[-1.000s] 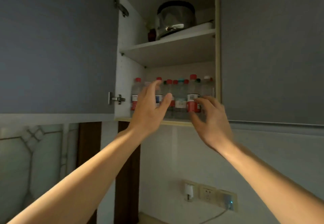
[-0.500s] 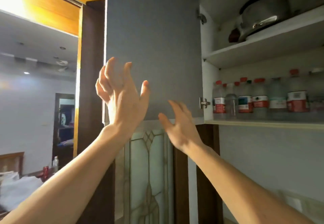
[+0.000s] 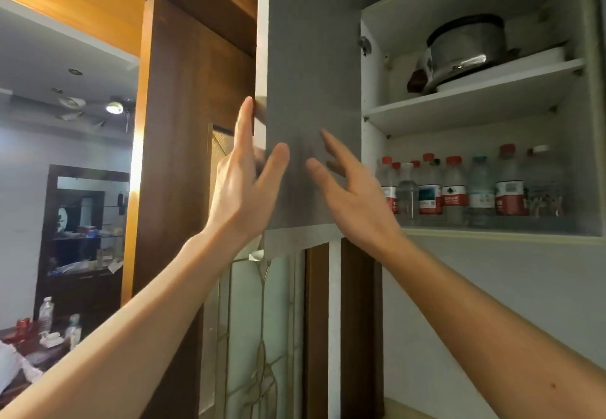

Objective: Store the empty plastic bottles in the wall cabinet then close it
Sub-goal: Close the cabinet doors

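Up at the wall cabinet (image 3: 593, 97), the grey door (image 3: 311, 97) is swung wide open to the left. Left hand (image 3: 244, 186) is at the door's free edge, fingers straight and reaching round behind that edge, thumb (image 3: 275, 163) on the front face, so it's more bracketing the edge than properly gripping it. Right hand (image 3: 355, 197) is spread flat and relaxed in front of the door's face, holding nothing; can't tell if it actually touches. The plastic bottles (image 3: 455, 186) stand upright in a tight row on the bottom shelf, mostly red caps and red labels. On the upper shelf (image 3: 475, 90) sits a steel pot (image 3: 465, 48) with a dark lid. Off to the left, another room with a cluttered table (image 3: 19, 349) and a few more bottles on it.
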`<control>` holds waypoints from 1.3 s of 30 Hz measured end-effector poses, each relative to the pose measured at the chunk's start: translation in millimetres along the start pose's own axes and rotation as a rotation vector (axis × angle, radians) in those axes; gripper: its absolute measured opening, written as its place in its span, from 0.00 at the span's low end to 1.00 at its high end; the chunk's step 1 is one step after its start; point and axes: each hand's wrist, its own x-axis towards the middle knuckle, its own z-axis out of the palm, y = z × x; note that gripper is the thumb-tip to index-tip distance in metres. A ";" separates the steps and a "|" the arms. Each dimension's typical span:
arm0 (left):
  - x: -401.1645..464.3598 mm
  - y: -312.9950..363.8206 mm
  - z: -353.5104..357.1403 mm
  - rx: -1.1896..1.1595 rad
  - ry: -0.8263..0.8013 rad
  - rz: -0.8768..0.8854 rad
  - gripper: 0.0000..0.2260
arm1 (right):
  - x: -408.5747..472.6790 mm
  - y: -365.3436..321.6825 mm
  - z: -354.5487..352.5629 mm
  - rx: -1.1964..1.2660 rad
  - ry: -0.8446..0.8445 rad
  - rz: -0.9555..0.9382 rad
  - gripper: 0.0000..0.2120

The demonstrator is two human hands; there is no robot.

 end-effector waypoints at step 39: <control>-25.5 77.6 460.2 0.077 -0.194 -0.041 0.31 | -41.6 200.4 -363.5 -1.265 0.231 0.196 0.33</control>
